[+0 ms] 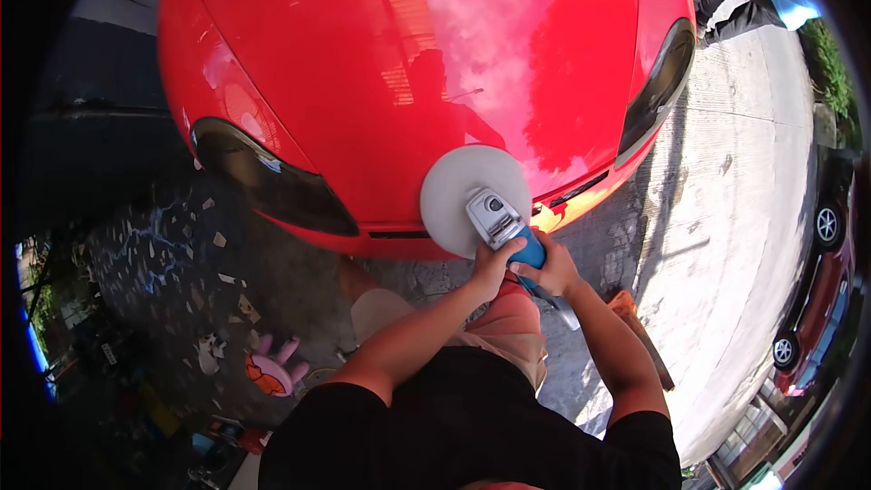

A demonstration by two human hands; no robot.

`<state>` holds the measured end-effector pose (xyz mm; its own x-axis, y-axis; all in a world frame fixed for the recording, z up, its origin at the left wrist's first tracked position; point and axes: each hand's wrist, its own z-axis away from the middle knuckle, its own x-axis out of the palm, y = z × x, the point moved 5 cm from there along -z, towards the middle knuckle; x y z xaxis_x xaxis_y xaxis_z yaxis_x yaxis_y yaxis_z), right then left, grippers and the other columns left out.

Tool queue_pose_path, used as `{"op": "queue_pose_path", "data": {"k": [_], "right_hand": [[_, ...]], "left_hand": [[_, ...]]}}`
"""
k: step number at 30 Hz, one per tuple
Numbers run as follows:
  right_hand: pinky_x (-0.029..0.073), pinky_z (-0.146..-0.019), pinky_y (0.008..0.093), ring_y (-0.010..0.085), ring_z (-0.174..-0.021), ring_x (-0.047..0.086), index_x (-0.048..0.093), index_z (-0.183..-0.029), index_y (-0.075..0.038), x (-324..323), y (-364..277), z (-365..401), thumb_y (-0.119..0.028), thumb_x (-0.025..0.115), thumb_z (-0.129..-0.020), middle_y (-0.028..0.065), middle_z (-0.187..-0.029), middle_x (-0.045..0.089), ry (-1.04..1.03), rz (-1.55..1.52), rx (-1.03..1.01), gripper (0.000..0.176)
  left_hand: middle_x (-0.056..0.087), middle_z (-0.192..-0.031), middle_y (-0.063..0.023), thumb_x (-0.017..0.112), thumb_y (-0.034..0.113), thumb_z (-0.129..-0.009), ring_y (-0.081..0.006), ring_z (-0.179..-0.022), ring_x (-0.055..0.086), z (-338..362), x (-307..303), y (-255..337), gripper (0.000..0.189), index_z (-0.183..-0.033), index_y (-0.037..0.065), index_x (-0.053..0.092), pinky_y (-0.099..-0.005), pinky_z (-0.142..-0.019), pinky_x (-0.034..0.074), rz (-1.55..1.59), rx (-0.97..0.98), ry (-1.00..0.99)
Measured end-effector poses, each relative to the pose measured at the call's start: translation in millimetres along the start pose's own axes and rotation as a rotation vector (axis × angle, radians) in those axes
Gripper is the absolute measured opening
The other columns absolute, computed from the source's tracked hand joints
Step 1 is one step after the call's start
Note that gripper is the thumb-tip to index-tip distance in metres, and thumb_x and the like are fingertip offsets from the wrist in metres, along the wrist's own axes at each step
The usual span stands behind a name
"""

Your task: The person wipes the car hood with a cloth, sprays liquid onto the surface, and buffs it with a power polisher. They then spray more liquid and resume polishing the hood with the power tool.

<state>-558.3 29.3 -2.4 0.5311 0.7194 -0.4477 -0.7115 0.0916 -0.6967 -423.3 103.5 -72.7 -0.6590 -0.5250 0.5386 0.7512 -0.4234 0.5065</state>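
Observation:
Both of my hands grip a handheld polisher [496,220] with a silver head and a blue body. Its round white pad [450,183] lies against the front edge of a red car's hood [363,127]. My left hand [493,267] is wrapped round the body just behind the silver head. Farther back along the blue housing, my right hand [557,265] is closed on the same tool. Whether the pad is spinning cannot be told from one frame.
Dark headlights [272,177] flank the hood. A small pink stool [274,367] stands on the paved ground at lower left. Beside my right leg is a brown wooden object [642,336]. A person [762,2] is at upper right, and a dark red car [821,295] stands across the road.

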Motion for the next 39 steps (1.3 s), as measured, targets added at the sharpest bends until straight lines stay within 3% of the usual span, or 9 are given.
{"op": "queue_pose_path", "data": {"k": [3,6,9,11,15,17,24,30,39], "right_hand": [[0.059,-0.094,0.0448,0.0358,-0.105,0.078,0.060,-0.146,0.001,-49,-30,-49,-0.055,0.091,-0.078,0.0241,-0.113,0.078,0.062,-0.086,-0.080,0.093],[0.059,-0.095,0.0436,0.0351,-0.107,0.078,0.063,-0.140,0.005,-93,-84,-100,-0.062,0.089,-0.077,0.0267,-0.115,0.077,0.055,-0.131,-0.055,0.095],[0.060,-0.093,0.0436,0.0355,-0.105,0.078,0.064,-0.138,0.006,-112,-115,-130,-0.066,0.087,-0.076,0.0263,-0.113,0.077,0.134,-0.060,-0.072,0.098],[0.059,-0.094,0.0438,0.0356,-0.105,0.077,0.064,-0.138,0.005,-107,-111,-135,-0.063,0.088,-0.077,0.0260,-0.113,0.077,0.118,-0.131,-0.078,0.095],[0.059,-0.097,0.0433,0.0344,-0.110,0.076,0.063,-0.142,0.003,-74,-74,-114,-0.060,0.090,-0.077,0.0256,-0.117,0.076,0.082,-0.173,-0.073,0.095],[0.058,-0.098,0.0440,0.0344,-0.112,0.076,0.061,-0.145,0.001,-56,-66,-88,-0.062,0.090,-0.076,0.0251,-0.120,0.076,0.075,-0.126,-0.059,0.098],[0.058,-0.098,0.0468,0.0396,-0.111,0.076,0.054,-0.154,-0.005,10,-6,-31,-0.062,0.091,-0.075,0.0243,-0.120,0.076,0.038,-0.070,-0.057,0.104],[0.058,-0.097,0.0510,0.0436,-0.112,0.074,0.056,-0.152,-0.007,37,29,9,-0.061,0.092,-0.072,0.0251,-0.119,0.076,-0.034,-0.036,0.048,0.102],[0.058,-0.098,0.0473,0.0396,-0.111,0.076,0.059,-0.150,-0.004,54,81,29,-0.054,0.094,-0.071,0.0250,-0.120,0.076,0.051,-0.141,0.074,0.100]], "left_hand": [[0.069,-0.117,-0.0057,0.086,0.025,-0.089,-0.0182,-0.103,0.071,-27,55,84,0.050,-0.131,0.007,0.064,-0.0352,-0.093,0.057,0.040,0.035,0.033],[0.069,-0.117,-0.0085,0.088,0.038,-0.084,-0.0232,-0.105,0.071,-71,78,155,0.059,-0.130,0.008,0.064,-0.0450,-0.090,0.057,-0.041,0.033,-0.059],[0.068,-0.120,-0.0118,0.087,0.048,-0.081,-0.0267,-0.109,0.070,-99,88,196,0.069,-0.133,0.008,0.064,-0.0532,-0.090,0.055,-0.096,0.025,-0.136],[0.070,-0.118,-0.0123,0.087,0.041,-0.084,-0.0260,-0.106,0.072,-98,88,200,0.063,-0.132,0.006,0.065,-0.0499,-0.089,0.058,-0.052,0.067,-0.122],[0.071,-0.115,-0.0107,0.086,0.028,-0.087,-0.0236,-0.100,0.074,-78,66,162,0.051,-0.127,0.004,0.066,-0.0420,-0.082,0.063,-0.038,0.072,-0.105],[0.069,-0.124,-0.0105,0.081,0.031,-0.093,-0.0238,-0.111,0.072,-57,52,136,0.055,-0.138,0.006,0.060,-0.0442,-0.092,0.062,-0.082,0.084,-0.092],[0.071,-0.118,-0.0069,0.085,0.020,-0.088,-0.0171,-0.105,0.071,-12,0,47,0.051,-0.133,0.005,0.065,-0.0337,-0.086,0.061,-0.012,0.079,-0.012],[0.067,-0.124,-0.0065,0.084,0.019,-0.090,-0.0167,-0.110,0.069,5,-44,-42,0.056,-0.138,0.006,0.059,-0.0341,-0.088,0.060,-0.031,0.016,0.038],[0.067,-0.125,-0.0065,0.083,0.016,-0.092,-0.0162,-0.111,0.067,12,-34,-58,0.053,-0.138,0.004,0.059,-0.0348,-0.098,0.056,-0.120,-0.014,-0.018]]}}
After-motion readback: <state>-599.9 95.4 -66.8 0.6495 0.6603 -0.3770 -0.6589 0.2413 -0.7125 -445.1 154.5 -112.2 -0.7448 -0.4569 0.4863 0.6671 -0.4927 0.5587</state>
